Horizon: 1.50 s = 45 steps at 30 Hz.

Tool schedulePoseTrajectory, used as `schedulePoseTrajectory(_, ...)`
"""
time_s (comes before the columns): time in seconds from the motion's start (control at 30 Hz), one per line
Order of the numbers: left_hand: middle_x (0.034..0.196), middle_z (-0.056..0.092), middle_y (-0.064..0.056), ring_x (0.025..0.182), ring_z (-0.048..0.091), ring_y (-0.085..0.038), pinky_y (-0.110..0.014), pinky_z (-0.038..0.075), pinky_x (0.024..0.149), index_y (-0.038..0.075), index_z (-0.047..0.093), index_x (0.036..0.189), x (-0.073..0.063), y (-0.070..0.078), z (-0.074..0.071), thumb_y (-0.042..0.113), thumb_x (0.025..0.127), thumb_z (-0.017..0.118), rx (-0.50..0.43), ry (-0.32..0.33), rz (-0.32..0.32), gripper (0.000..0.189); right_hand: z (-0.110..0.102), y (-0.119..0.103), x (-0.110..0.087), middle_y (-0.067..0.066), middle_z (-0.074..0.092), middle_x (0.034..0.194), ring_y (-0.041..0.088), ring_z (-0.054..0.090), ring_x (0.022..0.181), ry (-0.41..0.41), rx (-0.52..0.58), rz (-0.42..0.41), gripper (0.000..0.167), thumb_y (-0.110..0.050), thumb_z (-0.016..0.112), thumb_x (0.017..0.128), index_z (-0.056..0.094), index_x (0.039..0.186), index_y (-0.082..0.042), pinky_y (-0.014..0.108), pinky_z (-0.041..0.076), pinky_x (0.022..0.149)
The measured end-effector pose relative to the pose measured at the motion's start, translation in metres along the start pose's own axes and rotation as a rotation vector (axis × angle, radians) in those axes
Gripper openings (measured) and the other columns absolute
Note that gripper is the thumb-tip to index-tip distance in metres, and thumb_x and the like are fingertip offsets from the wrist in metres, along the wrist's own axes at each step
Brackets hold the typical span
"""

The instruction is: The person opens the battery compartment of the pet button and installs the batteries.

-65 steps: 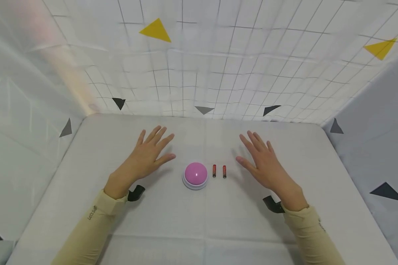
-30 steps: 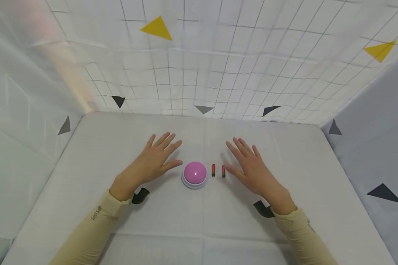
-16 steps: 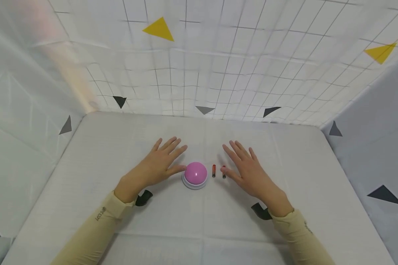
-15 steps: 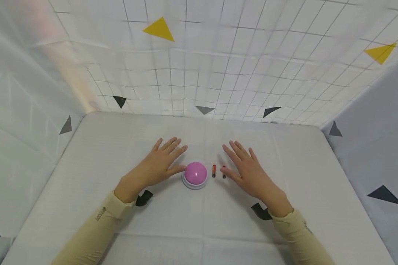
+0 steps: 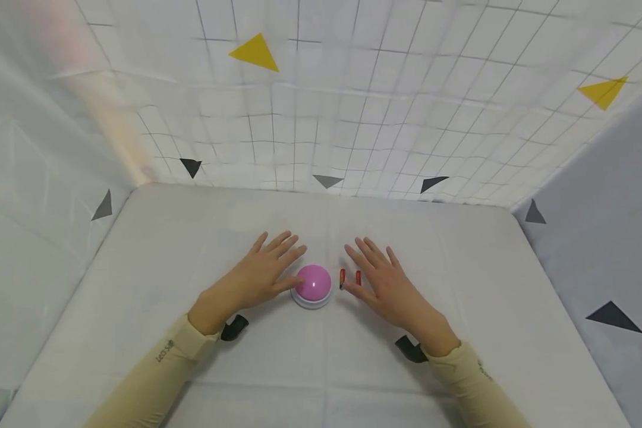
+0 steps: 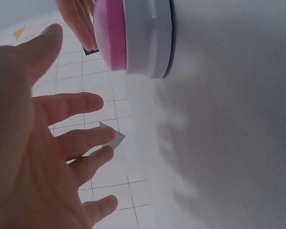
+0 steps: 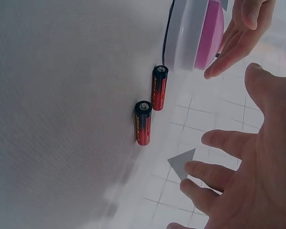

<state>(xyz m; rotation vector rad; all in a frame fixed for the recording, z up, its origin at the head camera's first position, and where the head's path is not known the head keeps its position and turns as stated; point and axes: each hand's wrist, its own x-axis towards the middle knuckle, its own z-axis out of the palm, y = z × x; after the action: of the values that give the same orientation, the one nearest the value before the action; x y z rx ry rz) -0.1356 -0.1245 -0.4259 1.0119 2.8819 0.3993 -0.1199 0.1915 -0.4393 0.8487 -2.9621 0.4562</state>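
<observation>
Furthest left, a pale yellow sleeve point(image 5: 155, 368) ends at the left hand point(image 5: 257, 274), with a black wrist camera point(image 5: 234, 328) beneath the wrist. Over the last couple of seconds this hand has come inward: its thumb stood clear of the button at first, and now it overlaps the left edge of the pink dome in the head view. The left wrist view shows a gap between them, so it hovers rather than presses. Its fingers are spread wide and hold nothing.

Next comes the button point(image 5: 318, 282), a pink dome on a white base, upright on the white table point(image 5: 257, 380). Just right of it lie the left battery point(image 5: 342, 274) and the right battery point(image 5: 358, 276), small, red and black, near each other and roughly parallel. All three appear unmoved on the cloth.

On the right, the right hand point(image 5: 390, 291) has also drifted inward. Its thumb now crosses in front of the near end of the right battery and reaches the left one in the head view, yet the right wrist view shows it apart from both. Its fingers are spread wide, holding nothing.

My reading: the hands are closing in from both sides, and handling has not yet begun.
</observation>
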Motion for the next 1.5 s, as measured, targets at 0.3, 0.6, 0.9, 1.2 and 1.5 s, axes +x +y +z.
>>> schedulePoseTrajectory(0.3, 0.168, 0.040, -0.012, 0.161, 0.025, -0.033, -0.066, 0.015, 0.127, 0.016, 0.043, 0.161, 0.001, 0.008, 0.003, 0.050, 0.105, 0.060, -0.024, -0.037, 0.030, 0.068, 0.004, -0.007, 0.000, 0.012, 0.029, 0.173, 0.035, 0.023, 0.162, -0.024, 0.005, -0.009, 0.080, -0.061, 0.059, 0.102, 0.031, 0.167, -0.023, 0.070, 0.018, 0.124)
schedulePoseTrajectory(0.6, 0.165, 0.045, -0.010, 0.160, 0.028, -0.033, -0.064, 0.017, 0.127, 0.014, 0.046, 0.158, 0.002, 0.012, 0.012, 0.051, 0.104, 0.062, -0.003, -0.038, 0.057, 0.068, 0.013, -0.013, 0.001, 0.013, 0.033, 0.171, 0.035, 0.026, 0.161, -0.031, -0.002, -0.039, 0.079, -0.059, 0.059, 0.103, 0.033, 0.166, -0.021, 0.069, 0.019, 0.124)
schedulePoseTrajectory(0.9, 0.153, 0.057, -0.011, 0.148, 0.045, -0.032, -0.058, 0.028, 0.126, 0.008, 0.049, 0.155, 0.004, 0.019, 0.020, 0.056, 0.101, 0.065, 0.019, -0.008, 0.081, 0.074, 0.016, -0.016, 0.000, 0.015, 0.037, 0.169, 0.036, 0.030, 0.159, -0.008, -0.007, -0.081, 0.076, -0.055, 0.062, 0.103, 0.038, 0.164, -0.017, 0.071, 0.024, 0.122)
schedulePoseTrajectory(1.2, 0.146, 0.061, -0.011, 0.139, 0.052, -0.031, -0.053, 0.039, 0.121, 0.006, 0.048, 0.155, 0.006, 0.026, 0.029, 0.056, 0.093, 0.076, 0.035, 0.020, 0.100, 0.085, 0.017, -0.019, -0.001, 0.015, 0.038, 0.168, 0.037, 0.032, 0.158, -0.006, -0.007, -0.086, 0.075, -0.054, 0.062, 0.103, 0.038, 0.164, -0.017, 0.071, 0.024, 0.122)
schedulePoseTrajectory(1.5, 0.143, 0.060, -0.010, 0.135, 0.052, -0.027, -0.051, 0.049, 0.108, 0.007, 0.044, 0.157, 0.009, 0.030, 0.038, 0.053, 0.086, 0.085, 0.034, 0.029, 0.107, 0.094, 0.019, -0.020, -0.001, 0.014, 0.039, 0.168, 0.037, 0.033, 0.158, -0.019, -0.017, -0.082, 0.074, -0.054, 0.063, 0.102, 0.040, 0.163, -0.018, 0.070, 0.023, 0.122)
